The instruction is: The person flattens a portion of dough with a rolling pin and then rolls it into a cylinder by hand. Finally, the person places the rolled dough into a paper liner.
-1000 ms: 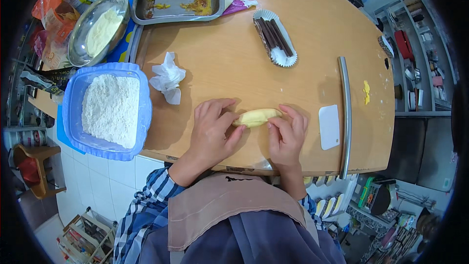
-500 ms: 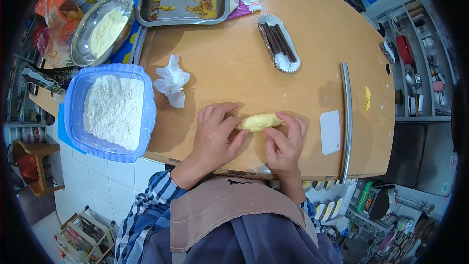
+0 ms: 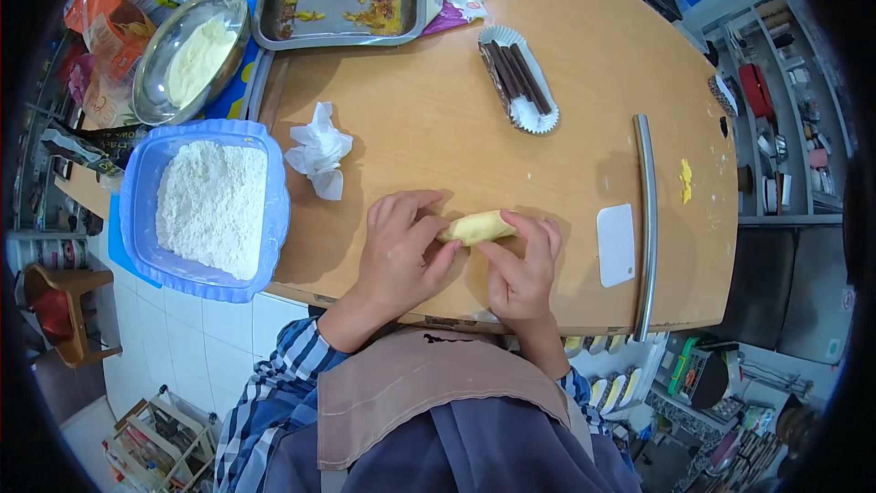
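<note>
the dough roll (image 3: pixel 476 227) was a small, pale yellow piece, smooth on top and shaped like a short stubby log with rounded ends. it lay on the wooden table (image 3: pixel 429 119), near the front edge, between the two hands. the left hand (image 3: pixel 401 251) was curled around its left end, fingers bent over the table and the thumb reaching toward the dough; the right hand (image 3: pixel 522 267) was pinching its right end with the fingertips (image 3: pixel 516 222) on top. neither hand was fully closed, both lightly cupped on the dough.

compared with half a second before, the roll sat in much the same spot and both hands had stayed on it, the left thumb tucked in a little closer under its left end.

its long axis ran left to right across the table, tilted slightly, with the right end a touch farther from the person than the left.

to the left stood a blue tub of flour (image 3: pixel 208 208), with a crumpled white tissue (image 3: pixel 319 150) just beyond the left hand. a paper tray of chocolate sticks (image 3: pixel 518 78) lay farther back, and a white scraper (image 3: pixel 616 245) rested to the right, beside a metal rod (image 3: pixel 648 219).
</note>
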### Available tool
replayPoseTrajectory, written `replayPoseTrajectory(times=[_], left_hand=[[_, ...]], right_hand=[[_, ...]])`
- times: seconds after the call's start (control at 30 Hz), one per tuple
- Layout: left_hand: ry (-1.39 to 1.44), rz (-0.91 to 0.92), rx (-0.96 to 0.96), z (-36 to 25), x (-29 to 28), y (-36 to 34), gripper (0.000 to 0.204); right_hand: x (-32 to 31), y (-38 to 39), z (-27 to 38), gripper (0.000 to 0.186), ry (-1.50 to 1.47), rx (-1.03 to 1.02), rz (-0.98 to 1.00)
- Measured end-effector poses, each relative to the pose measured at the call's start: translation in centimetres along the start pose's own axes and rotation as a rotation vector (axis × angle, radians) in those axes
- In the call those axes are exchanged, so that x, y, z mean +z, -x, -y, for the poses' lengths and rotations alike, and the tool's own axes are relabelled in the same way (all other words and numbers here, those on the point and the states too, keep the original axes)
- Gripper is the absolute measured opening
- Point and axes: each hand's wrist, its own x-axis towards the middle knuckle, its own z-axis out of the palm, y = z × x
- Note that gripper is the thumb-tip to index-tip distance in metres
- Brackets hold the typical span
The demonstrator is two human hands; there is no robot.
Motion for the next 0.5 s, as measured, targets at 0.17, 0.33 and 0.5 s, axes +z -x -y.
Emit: replayPoseTrajectory(times=[0.17, 0.33, 0.5], left_hand=[[0.006, 0.011, 0.001, 0.08, 0.13, 0.03, 0.023], [0.015, 0.007, 0.004, 0.14, 0.11, 0.06, 0.024], [-0.002, 0.012, 0.004, 0.14, 0.02, 0.03, 0.024]], right_hand=[[0.38, -0.13, 0.27, 0.031, 0.003, -0.004, 0.041], [0.12, -0.14, 0.11, 0.03, 0.005, 0.016, -0.083], [-0.3, -0.15, -0.05, 0.029, 0.04, 0.037, -0.142]])
